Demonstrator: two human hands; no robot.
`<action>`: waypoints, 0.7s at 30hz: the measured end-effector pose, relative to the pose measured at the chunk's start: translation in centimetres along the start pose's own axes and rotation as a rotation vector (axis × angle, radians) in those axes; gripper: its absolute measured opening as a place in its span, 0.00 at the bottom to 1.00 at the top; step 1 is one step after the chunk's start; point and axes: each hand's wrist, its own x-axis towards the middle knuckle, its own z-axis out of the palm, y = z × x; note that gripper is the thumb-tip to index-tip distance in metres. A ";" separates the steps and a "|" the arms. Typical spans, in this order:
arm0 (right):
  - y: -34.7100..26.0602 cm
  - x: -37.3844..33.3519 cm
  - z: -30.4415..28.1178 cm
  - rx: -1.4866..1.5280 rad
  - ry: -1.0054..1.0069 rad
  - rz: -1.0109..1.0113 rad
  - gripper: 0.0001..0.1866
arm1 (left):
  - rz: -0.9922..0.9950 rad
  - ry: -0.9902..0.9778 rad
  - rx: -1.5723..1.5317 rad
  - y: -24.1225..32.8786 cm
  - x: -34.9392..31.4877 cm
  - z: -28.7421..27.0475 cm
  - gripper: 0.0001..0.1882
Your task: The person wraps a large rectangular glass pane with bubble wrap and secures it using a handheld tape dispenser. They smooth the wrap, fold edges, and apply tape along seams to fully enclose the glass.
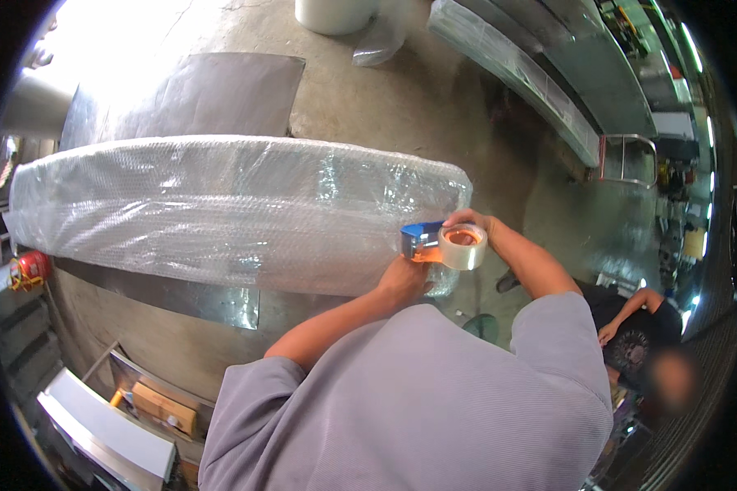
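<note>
A blue and orange tape dispenser [418, 231] with a large roll of clear packing tape [472, 256] is held over the right end of a long bundle in bubble wrap [196, 204]. My left hand [407, 277] is closed at the dispenser's near side, by its orange part, its fingers partly hidden behind it. From the far side, my right hand [470, 218] curls over the top of the roll, fingertips against the blue part. The bundle lies crosswise in front of me, its clear plastic shiny and wrinkled.
Sheet metal [196, 94] lies beyond the bundle. A white roll [334, 15] stands at the far side, and a wrapped long piece [516, 69] lies far right. Another person [635, 331] is close on my right. A cardboard box [164, 407] sits at lower left.
</note>
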 end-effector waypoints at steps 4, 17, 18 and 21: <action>0.0 3.1 4.0 -0.247 0.149 -0.187 0.20 | 0.279 0.285 0.285 1.0 0.7 -1.0 0.25; 17.9 -0.5 10.3 -0.003 0.223 -1.245 0.43 | 0.052 0.093 0.622 -0.3 -3.3 -7.6 0.35; 19.9 -0.5 10.2 -0.005 0.228 -1.272 0.42 | -0.016 -0.006 0.647 -0.6 -3.7 -8.1 0.37; 24.6 0.1 10.0 0.094 0.399 -1.244 0.40 | 0.093 0.002 0.767 0.2 -4.2 -9.6 0.35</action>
